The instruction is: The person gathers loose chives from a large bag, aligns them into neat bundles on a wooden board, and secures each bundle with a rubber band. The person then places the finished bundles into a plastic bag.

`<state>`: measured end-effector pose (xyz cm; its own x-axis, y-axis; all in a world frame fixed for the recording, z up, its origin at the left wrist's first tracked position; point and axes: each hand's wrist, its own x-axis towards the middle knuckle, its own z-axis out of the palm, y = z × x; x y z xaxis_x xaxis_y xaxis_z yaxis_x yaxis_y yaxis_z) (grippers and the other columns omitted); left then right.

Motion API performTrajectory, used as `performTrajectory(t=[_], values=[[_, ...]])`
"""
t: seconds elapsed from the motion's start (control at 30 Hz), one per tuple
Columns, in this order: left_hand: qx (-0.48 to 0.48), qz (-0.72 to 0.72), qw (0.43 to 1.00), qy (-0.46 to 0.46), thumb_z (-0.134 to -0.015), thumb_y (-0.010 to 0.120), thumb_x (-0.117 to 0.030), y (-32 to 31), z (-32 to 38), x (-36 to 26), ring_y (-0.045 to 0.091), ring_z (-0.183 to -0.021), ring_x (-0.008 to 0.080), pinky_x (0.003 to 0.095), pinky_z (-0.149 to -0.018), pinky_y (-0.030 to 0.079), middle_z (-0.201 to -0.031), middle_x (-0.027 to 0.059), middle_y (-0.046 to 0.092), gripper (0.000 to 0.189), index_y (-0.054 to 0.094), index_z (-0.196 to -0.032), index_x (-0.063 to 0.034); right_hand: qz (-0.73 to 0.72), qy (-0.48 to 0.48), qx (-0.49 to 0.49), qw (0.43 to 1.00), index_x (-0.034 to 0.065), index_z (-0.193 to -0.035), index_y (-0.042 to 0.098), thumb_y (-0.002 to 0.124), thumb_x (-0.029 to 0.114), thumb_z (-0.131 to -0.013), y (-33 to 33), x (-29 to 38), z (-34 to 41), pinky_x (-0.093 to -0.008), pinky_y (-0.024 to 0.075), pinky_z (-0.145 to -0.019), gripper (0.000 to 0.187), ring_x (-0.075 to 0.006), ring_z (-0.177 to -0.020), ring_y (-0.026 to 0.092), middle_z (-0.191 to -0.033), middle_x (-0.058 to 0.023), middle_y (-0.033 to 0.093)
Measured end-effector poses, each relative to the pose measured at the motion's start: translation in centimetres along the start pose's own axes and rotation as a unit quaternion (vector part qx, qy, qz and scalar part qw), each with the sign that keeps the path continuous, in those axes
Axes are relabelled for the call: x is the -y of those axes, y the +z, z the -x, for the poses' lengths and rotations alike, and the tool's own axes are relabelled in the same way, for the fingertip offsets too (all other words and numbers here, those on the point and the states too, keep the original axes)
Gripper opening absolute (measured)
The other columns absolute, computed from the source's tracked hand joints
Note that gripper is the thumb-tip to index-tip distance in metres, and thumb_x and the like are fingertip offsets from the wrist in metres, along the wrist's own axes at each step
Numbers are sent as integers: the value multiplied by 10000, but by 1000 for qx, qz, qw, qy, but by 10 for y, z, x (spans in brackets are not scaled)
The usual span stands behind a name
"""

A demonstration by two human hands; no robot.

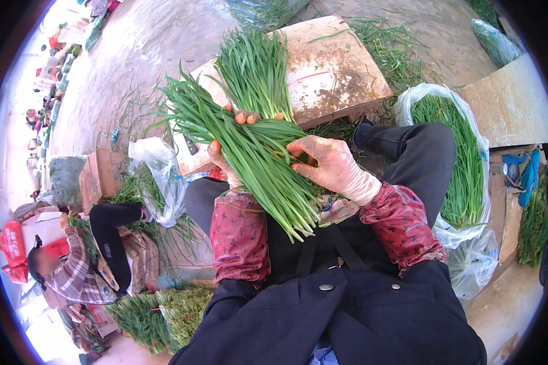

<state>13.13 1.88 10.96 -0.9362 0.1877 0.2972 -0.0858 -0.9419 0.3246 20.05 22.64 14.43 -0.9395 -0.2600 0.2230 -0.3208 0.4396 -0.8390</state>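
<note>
My left hand (220,157) is wrapped around a thick bunch of garlic chives (251,164), the thumb on the near side and the fingertips showing beyond it. The bunch slants across my lap, leaf tips up to the left, pale cut ends down to the right. At its right edge, the thumb and forefinger of my right hand (333,164) close on a few leaves, one of them yellowish. Both hands wear thin, soiled gloves. Behind the held bunch, another pile of chives (258,73) lies on a stained board (338,73).
A plastic-lined container (485,182) full of chives stands at my right. To the left lie a clear plastic bag (157,173), loose leaves and stacked bundles (141,319). A person (73,273) sits there too. Scattered trimmings (392,50) lie beyond the board.
</note>
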Motion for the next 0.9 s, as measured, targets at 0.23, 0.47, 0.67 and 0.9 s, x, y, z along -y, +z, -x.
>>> performTrajectory(t=[0.23,0.47,0.67,0.9], values=[[-9,5,1000,2,-955,722,-489,3,2,-2,571,-1279,237,797,-1229,291,-1297,33,605,733,501,-1551,-125,-257,171,46,950,2,-1089,747,854,101,-882,-5,-14,-9,-316,576,-806,253,-135,-838,710,-882,-50,752],[1,25,1000,3,-972,685,-516,-1,1,-7,582,-1277,235,784,-1193,373,-1326,28,608,709,493,-1551,-156,-521,170,-19,836,47,-1087,756,816,86,-941,-21,-35,-9,-317,523,-908,162,-135,-948,677,-1038,-41,739],[-10,58,998,23,-945,761,-371,-11,5,-16,597,-1179,212,743,-1256,287,-1225,13,617,717,496,-1555,-104,-726,86,-29,682,123,-1204,736,669,92,-1074,-40,-48,-4,-342,564,-799,149,-178,-920,700,-1164,-93,736],[33,36,996,68,-946,734,-384,-24,-4,-37,609,-1014,162,685,-1247,363,-1076,-16,604,616,578,-1477,-114,-468,195,-100,856,51,-1220,703,689,120,-1062,-89,-75,10,-248,466,-643,173,-80,-725,559,-1042,-84,737]])
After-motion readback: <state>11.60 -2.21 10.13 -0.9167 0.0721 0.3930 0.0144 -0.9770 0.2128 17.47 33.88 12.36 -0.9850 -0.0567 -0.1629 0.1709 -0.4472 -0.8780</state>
